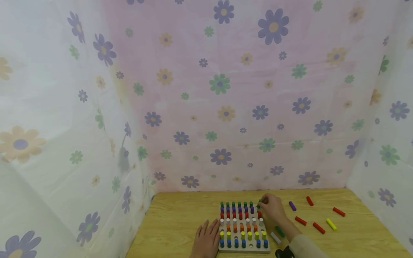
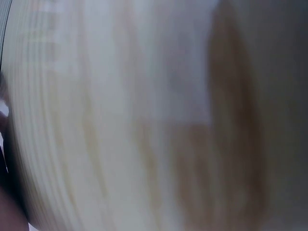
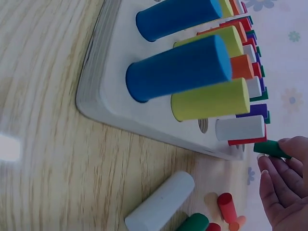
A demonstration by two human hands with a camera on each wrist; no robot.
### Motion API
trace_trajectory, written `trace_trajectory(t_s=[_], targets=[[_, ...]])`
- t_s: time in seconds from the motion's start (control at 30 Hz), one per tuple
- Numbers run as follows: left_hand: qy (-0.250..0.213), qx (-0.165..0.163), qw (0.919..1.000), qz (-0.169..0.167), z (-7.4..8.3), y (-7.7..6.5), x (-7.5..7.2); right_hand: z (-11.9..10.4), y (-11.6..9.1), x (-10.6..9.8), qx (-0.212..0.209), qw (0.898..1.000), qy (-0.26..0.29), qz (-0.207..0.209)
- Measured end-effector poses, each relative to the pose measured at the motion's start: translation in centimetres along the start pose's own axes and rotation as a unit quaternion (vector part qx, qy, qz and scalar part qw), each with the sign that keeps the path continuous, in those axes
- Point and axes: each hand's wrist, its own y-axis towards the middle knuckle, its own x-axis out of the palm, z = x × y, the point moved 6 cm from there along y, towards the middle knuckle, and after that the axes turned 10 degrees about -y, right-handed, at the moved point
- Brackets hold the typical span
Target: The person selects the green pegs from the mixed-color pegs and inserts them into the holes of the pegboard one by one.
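Observation:
A pale wooden pegboard (image 1: 244,249) stands on the table, with rows of green, purple, red, white, orange, yellow and blue pegs upright in it. Thumb and fingers of my right hand (image 1: 273,208) pinch a green peg (image 3: 270,148) beside the board's far right corner. That peg is tilted and apart from the holes. Flat on the table, my left hand (image 1: 205,240) has its fingers extended against the board's left edge. Several holes stand bare, one of them in the blue row. The left wrist view is too blurred and close to show the hand's work.
Right of the board lie a white peg (image 1: 275,238) and a green peg (image 1: 279,231), near my right forearm. Farther right are a purple peg (image 1: 292,205), a yellow peg (image 1: 331,224) and several red pegs (image 1: 318,228). Flowered cloth (image 1: 226,143) encloses the table's back and sides.

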Motion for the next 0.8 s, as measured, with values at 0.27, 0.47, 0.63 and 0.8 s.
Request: trace_trajectory(t_s=[0.27, 0.47, 0.63, 0.8], targets=[[-0.008, -0.002, 1.0000, -0.003, 0.2, -0.1, 0.0, -0.1, 0.2, 1.0, 0.005, 1.000, 0.008, -0.003], [-0.007, -0.002, 1.0000, -0.003, 0.2, -0.1, -0.1, 0.1, 0.5, 1.4, 0.013, 1.000, -0.011, -0.002], [-0.002, 0.003, 1.0000, 0.002, 0.1, -0.1, -0.2, -0.1, 0.5, 1.4, 0.003, 1.000, -0.016, 0.002], [-0.004, 0.006, 1.0000, 0.000, -0.1, 0.0, 0.1, -0.1, 0.5, 1.7, -0.002, 0.999, -0.032, -0.002]])
